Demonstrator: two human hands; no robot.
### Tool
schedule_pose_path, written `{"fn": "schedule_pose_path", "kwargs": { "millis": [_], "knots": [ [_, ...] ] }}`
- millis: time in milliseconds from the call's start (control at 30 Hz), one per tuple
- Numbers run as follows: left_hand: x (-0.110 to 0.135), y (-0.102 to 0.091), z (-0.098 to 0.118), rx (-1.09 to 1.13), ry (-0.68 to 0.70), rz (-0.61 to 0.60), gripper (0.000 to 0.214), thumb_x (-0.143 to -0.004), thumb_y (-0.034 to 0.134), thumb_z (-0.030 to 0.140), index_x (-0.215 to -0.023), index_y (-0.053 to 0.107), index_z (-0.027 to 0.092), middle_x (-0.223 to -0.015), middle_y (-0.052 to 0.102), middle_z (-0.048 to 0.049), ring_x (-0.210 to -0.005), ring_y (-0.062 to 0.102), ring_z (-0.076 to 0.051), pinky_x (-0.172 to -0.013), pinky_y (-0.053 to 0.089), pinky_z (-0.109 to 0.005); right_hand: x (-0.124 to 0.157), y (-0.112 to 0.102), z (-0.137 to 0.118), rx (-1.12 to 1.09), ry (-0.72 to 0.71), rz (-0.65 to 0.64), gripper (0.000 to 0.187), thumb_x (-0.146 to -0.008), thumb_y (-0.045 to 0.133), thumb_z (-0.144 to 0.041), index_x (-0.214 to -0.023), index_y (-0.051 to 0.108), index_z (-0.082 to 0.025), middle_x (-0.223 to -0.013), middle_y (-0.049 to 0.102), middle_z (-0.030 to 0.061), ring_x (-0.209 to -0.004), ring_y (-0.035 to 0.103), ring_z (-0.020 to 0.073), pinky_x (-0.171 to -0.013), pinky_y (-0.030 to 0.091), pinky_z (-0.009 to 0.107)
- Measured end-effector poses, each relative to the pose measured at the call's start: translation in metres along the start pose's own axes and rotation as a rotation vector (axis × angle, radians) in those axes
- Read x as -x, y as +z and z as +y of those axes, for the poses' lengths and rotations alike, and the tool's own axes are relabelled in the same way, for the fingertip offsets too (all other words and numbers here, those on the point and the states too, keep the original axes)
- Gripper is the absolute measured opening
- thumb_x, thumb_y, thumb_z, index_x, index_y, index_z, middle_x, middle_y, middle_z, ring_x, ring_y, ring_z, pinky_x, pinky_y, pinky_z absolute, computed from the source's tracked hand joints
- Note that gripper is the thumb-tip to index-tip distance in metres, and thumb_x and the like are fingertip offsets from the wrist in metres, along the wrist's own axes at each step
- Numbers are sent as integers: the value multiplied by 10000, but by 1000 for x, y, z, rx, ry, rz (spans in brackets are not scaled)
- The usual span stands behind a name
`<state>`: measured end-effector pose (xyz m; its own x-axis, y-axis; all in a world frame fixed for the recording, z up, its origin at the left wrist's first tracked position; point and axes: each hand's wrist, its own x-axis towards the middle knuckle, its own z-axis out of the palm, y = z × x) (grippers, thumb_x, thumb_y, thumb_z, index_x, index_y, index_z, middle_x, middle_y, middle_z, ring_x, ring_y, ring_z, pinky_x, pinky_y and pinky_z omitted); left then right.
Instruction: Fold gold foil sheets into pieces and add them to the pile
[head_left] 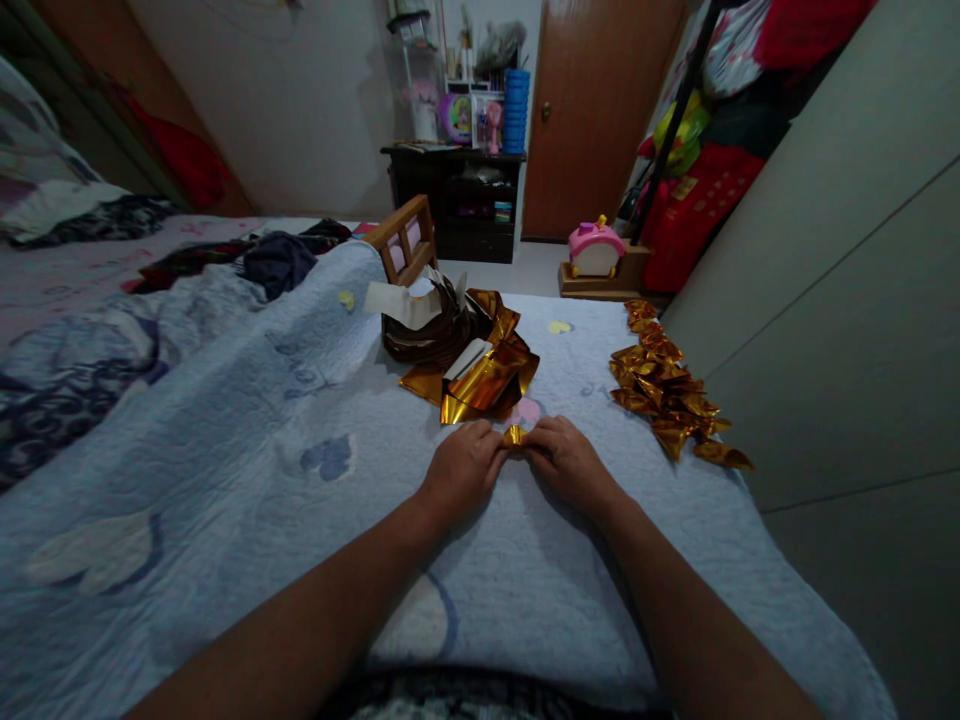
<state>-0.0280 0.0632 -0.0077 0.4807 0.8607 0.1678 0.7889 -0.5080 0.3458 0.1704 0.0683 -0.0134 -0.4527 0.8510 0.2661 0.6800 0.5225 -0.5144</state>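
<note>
A small folded piece of shiny gold paper is pinched between my two hands, just above the bedspread. My left hand grips its left end with the fingers closed. At the other end, my right hand holds it with thumb and fingers pressed together. Beyond my hands lies a loose heap of gold paper sheets, some curled and showing a white back. Next to it sits a thick dark roll or stack of paper. Several folded gold paper pieces are piled to the right.
A pale blue quilted bedspread spreads under everything. Rumpled clothes and bedding lie at the left. A wooden bed rail stands at the far edge, with a pink toy to its right. The light cabinet borders the right side.
</note>
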Motion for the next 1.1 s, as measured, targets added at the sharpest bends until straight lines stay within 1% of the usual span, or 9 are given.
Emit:
{"fn": "schedule_pose_path", "kwargs": {
  "millis": [100, 267, 333, 500, 667, 1100],
  "knots": [
    [-1, 1, -1, 7, -14, 4, 113, -971, 576, 219, -957, 669, 156, -961, 636, -73, -917, 590, -222, -831, 489, -346, 0, 0, 0, -15, 30, 2, 153, -900, 627, -91, -927, 743, -185, -910, 683, 66, -902, 583, 199, -840, 446, 319],
    [-1, 1, -4, 60, -29, 13, 40, -938, 620, 184, -918, 647, 161, -955, 633, -60, -915, 588, -217, -829, 479, -338, -1, 0, 0, -48, 50, 6, 121, -912, 630, -120, -933, 728, -188, -926, 698, 62, -910, 593, 201, -846, 437, 325],
    [-2, 1, -5, 78, -38, 12, 55, -944, 611, 183, -910, 647, 157, -942, 635, -60, -909, 594, -214, -830, 475, -336, -1, 0, 1, -62, 73, 14, 101, -902, 639, -121, -928, 714, -185, -928, 702, 60, -903, 594, 201, -845, 434, 325],
    [-3, 3, -8, 84, -46, 1, 92, -958, 590, 194, -897, 649, 158, -920, 639, -61, -902, 602, -215, -834, 468, -340, -1, 1, 0, -57, 158, 31, 109, -859, 630, -80, -869, 667, -183, -877, 683, 46, -835, 569, 190, -783, 410, 304],
    [-4, 6, -9, 56, -45, 8, 116, -971, 560, 215, -894, 636, 172, -911, 642, -56, -879, 597, -216, -814, 467, -344, -1, 2, -1, -40, 174, 23, 99, -868, 608, -93, -848, 645, -183, -871, 671, 48, -843, 562, 192, -786, 396, 304],
    [-4, 3, -5, 50, -63, 8, 123, -970, 538, 208, -881, 619, 180, -900, 650, -53, -870, 599, -211, -801, 462, -335, -3, 0, -2, -1, 179, 7, 106, -868, 582, -98, -858, 640, -186, -875, 671, 53, -834, 558, 191, -775, 396, 298]
  ]
}}
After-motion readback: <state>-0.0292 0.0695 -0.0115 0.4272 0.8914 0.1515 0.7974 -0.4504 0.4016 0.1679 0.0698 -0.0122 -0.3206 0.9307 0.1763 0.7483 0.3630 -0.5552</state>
